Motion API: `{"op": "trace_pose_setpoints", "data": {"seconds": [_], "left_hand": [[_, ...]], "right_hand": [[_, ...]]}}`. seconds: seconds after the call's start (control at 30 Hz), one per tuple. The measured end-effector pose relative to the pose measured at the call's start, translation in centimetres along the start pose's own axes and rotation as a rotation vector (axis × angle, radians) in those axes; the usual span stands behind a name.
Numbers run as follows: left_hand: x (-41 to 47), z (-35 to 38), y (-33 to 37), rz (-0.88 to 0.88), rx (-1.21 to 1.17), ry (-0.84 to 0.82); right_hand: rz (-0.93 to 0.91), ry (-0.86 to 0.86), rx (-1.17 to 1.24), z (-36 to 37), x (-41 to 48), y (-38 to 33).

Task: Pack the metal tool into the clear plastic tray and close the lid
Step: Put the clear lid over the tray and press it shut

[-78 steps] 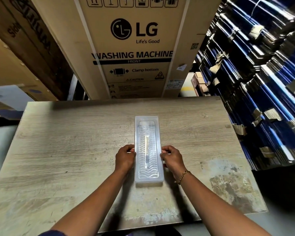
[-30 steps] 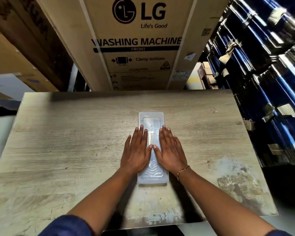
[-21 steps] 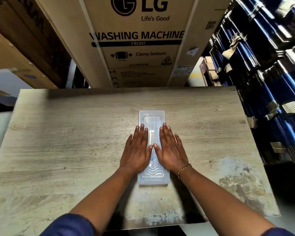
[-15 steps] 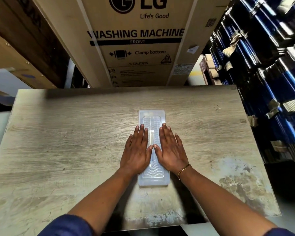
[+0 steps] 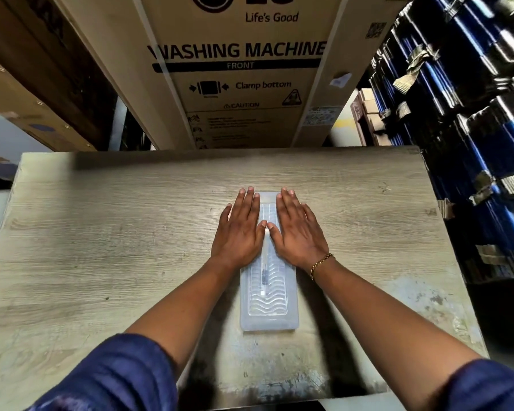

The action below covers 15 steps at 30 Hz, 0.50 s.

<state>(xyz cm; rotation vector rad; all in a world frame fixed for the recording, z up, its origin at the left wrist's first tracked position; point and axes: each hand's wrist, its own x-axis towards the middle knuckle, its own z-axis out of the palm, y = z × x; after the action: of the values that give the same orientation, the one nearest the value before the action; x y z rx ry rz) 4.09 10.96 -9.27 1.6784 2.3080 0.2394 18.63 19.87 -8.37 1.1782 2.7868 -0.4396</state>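
The clear plastic tray [image 5: 269, 310] lies lengthwise in the middle of the wooden table [image 5: 101, 247], its lid down. Through the lid I see the slim metal tool [image 5: 264, 277] lying along the tray's centre. My left hand [image 5: 240, 229] rests flat, palm down, on the far left part of the lid. My right hand [image 5: 298, 229] rests flat on the far right part, with a thin bracelet at the wrist. The thumbs touch over the tray's middle. The far half of the tray is mostly hidden under both hands.
A tall LG washing machine carton [image 5: 238, 69] stands just behind the table's far edge. Stacked dark blue bundles [image 5: 472, 143] line the right side close to the table. Brown cartons [image 5: 27, 84] stand at the left.
Both flat hands have slid along the lid away from me, from the tray's middle to its far end. The near half of the tray now shows.
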Motion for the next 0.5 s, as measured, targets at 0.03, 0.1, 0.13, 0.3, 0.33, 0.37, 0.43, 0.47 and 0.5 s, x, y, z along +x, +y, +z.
{"op": "trace_pose_setpoints", "data": {"seconds": [0.03, 0.1, 0.13, 0.3, 0.33, 0.37, 0.43, 0.47, 0.5], "left_hand": [[-0.07, 0.22, -0.04, 0.001, -0.002, 0.009], [-0.06, 0.52, -0.02, -0.002, -0.029, 0.021], [-0.03, 0.62, 0.04, -0.007, -0.051, 0.02], [0.04, 0.76, 0.1, -0.017, -0.101, 0.01], [-0.01, 0.76, 0.1, -0.02, -0.1, 0.003], [0.0, 0.75, 0.09, -0.021, -0.094, -0.001], [0.06, 0.66, 0.12, -0.021, -0.081, -0.007], [0.06, 0.69, 0.07, -0.016, -0.072, -0.011], [-0.02, 0.54, 0.12, -0.015, -0.062, -0.011]], "right_hand": [[0.001, 0.006, 0.004, 0.16, -0.02, 0.04], [0.008, 0.011, 0.022, 0.4, 0.01, 0.09], [0.01, 0.009, 0.031, 0.47, 0.02, 0.11], [0.011, -0.001, 0.044, 0.4, 0.18, 0.04], [0.013, -0.004, 0.042, 0.45, 0.13, 0.06], [0.017, -0.005, 0.039, 0.41, 0.09, 0.01], [0.017, -0.005, 0.031, 0.4, 0.15, -0.01], [0.015, -0.008, 0.025, 0.49, 0.17, 0.05], [0.013, -0.009, 0.012, 0.34, 0.06, -0.06]]}}
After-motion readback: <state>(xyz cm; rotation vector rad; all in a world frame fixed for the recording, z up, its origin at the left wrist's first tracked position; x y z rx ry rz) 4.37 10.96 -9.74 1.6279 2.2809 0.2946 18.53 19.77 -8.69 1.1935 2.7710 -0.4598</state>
